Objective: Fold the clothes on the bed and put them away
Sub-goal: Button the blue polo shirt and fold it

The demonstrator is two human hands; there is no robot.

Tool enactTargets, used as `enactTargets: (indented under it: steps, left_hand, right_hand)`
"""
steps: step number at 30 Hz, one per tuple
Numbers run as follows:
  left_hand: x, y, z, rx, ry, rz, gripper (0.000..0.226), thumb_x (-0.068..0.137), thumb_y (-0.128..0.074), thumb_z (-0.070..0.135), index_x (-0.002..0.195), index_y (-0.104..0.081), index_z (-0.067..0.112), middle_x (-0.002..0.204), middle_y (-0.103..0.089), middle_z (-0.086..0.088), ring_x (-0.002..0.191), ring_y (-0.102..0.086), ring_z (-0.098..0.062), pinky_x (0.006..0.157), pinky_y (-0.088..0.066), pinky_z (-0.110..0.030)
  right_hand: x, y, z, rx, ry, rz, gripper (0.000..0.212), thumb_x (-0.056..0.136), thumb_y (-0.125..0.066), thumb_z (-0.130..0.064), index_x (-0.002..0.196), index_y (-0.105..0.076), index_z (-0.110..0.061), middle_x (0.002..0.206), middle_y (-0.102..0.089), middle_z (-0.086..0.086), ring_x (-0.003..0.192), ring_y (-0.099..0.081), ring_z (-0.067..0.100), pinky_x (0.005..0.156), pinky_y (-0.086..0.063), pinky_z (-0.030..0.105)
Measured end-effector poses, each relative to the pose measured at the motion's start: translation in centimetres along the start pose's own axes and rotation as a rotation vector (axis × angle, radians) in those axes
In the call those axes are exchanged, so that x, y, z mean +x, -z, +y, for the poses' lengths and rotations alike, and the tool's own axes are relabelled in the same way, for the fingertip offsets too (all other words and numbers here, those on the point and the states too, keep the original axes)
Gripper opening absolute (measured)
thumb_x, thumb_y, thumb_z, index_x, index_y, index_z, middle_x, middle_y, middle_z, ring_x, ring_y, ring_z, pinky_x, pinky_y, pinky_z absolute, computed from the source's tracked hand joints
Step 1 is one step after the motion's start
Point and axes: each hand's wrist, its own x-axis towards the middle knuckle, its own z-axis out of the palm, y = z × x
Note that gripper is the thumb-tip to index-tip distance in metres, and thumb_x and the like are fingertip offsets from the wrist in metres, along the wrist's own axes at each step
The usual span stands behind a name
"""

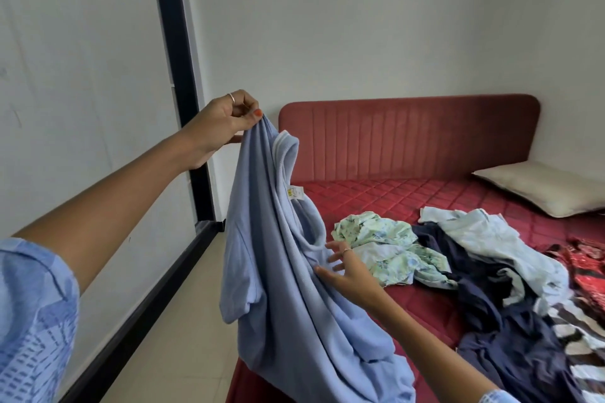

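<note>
Shirt point(288, 288), light blue, dangling over bed point(376, 196) edge, pinched at shoulder by left hand point(222, 123); right hand point(343, 268) loose-fingered against fabric. Best: find other shoulder, shake flat before folding.

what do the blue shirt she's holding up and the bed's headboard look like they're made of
Blue shirt: soft matte knit, probably cotton, judging by its fine ribbed texture and limp drape. Headboard: padded upholstery in dull red, velvet-like fabric, with stitched vertical channels; the exact fibre is unclear.
</note>
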Motion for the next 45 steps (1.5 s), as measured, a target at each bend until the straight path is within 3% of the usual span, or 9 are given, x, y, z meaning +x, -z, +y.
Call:
enactTargets:
  steps: [6,13,26,31,34,37,40,42,45]
  left_hand:
    - [-0.5,0.2,0.4,0.006,-0.005,-0.049,0.018,0.097,-0.053,0.017,0.08,-0.054,0.024,0.08,-0.056,0.009,0.076,-0.053,-0.003,0.067,-0.048,-0.016]
    - [-0.7,0.2,0.4,0.016,-0.022,-0.087,0.021,0.097,-0.054,0.019,0.079,-0.056,0.028,0.082,-0.056,0.009,0.077,-0.053,-0.003,0.065,-0.046,-0.016]
    - [1.3,5.5,-2.1,0.68,-0.003,0.074,0.014,0.093,-0.06,0.032,0.089,-0.058,0.02,0.08,-0.061,-0.021,0.069,-0.05,-0.023,0.062,-0.037,-0.03]
    - [3.3,5.0,1.0,0.848,-0.227,0.03,0.047,0.077,-0.064,0.06,0.079,-0.059,0.014,0.071,-0.06,-0.011,0.068,-0.053,-0.023,0.065,-0.039,-0.033]
    - [4.2,5.2,1.6,1.221,-0.231,-0.225,0.085,0.049,-0.026,0.102,0.057,-0.047,0.02,0.058,-0.05,0.004,0.061,-0.053,-0.017,0.062,-0.04,-0.034]
    - [5.4,6.3,3.1,1.299,-0.29,-0.075,0.049,0.082,-0.052,0.066,0.057,-0.046,0.024,0.067,-0.056,-0.001,0.075,-0.059,-0.028,0.065,-0.045,-0.036]
    - [6.3,6.4,3.6,1.206,-0.305,0.324,0.008,0.086,-0.059,0.016,0.082,-0.065,0.014,0.093,-0.066,-0.016,0.089,-0.061,-0.038,0.072,-0.044,-0.037]
    - [6.1,5.4,2.4,1.196,0.021,0.255,0.019,0.087,-0.056,0.016,0.101,-0.069,0.018,0.106,-0.064,-0.017,0.095,-0.061,-0.038,0.077,-0.048,-0.038]
    - [5.8,3.4,2.1,1.057,0.218,0.234,0.028,0.087,-0.052,0.004,0.11,-0.067,0.006,0.109,-0.063,-0.022,0.1,-0.061,-0.039,0.078,-0.051,-0.037]
  right_hand:
    - [0.5,-1.1,1.1,0.011,-0.071,-0.062,0.039,0.09,-0.059,-0.044,0.122,-0.038,-0.044,0.064,-0.048,-0.001,0.056,-0.046,0.009,0.054,-0.037,0.019]
    - [0.9,-1.5,1.2,0.132,-0.127,-0.213,0.018,0.092,-0.062,-0.026,0.076,-0.056,-0.02,0.061,-0.046,0.0,0.058,-0.04,0.011,0.056,-0.035,0.023]
    - [4.0,18.7,-9.8,0.146,0.025,0.522,0.023,0.088,-0.055,0.003,0.069,-0.051,-0.009,0.049,-0.046,0.004,0.035,-0.049,0.014,0.033,-0.04,0.019]
    - [4.4,26.2,-17.4,-0.542,0.217,0.66,0.009,0.085,-0.056,-0.011,0.077,-0.06,-0.012,0.063,-0.06,0.007,0.063,-0.056,0.025,0.056,-0.034,0.028]
    - [3.7,29.3,-20.0,-0.861,0.317,0.521,0.007,0.088,-0.061,-0.01,0.092,-0.064,-0.004,0.084,-0.065,0.017,0.083,-0.059,0.03,0.07,-0.033,0.025]
    - [3.0,30.7,-22.3,-1.044,0.368,0.426,0.029,0.085,-0.059,-0.019,0.102,-0.069,0.003,0.1,-0.069,0.022,0.095,-0.062,0.036,0.076,-0.035,0.03]
    - [2.2,31.5,-23.9,-0.915,0.468,0.691,0.042,0.068,-0.043,-0.015,0.092,-0.068,0.009,0.091,-0.066,0.03,0.089,-0.061,0.042,0.073,-0.037,0.032]
    - [2.1,32.0,-23.5,-0.801,0.367,0.879,0.024,0.072,-0.045,-0.003,0.083,-0.064,0.007,0.085,-0.062,0.032,0.084,-0.059,0.044,0.069,-0.039,0.033]
    - [1.7,31.7,-22.4,-0.781,0.079,0.788,0.011,0.068,-0.054,0.011,0.074,-0.061,0.005,0.076,-0.062,0.029,0.08,-0.063,0.041,0.057,-0.043,0.031]
